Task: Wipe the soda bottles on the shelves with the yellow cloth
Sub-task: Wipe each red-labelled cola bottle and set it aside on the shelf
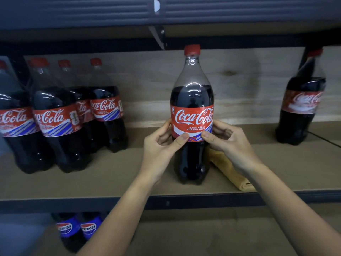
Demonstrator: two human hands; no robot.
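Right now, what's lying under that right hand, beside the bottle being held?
A folded yellow cloth lies on the shelf under the right hand, just right of the held Coca-Cola bottle. The wrist and bottle cover its far end, so its full extent is hidden.

The brown shelf (110, 174) with a dark front edge carries a cluster of Coca-Cola bottles (60, 126) at the left, one upright Coca-Cola bottle (191, 111) in the middle, and another cola bottle (300, 108) at the right. A folded yellow cloth (228, 170) lies just beside the middle bottle. On the lower shelf (184, 237) stand two Pepsi bottles (77, 230).
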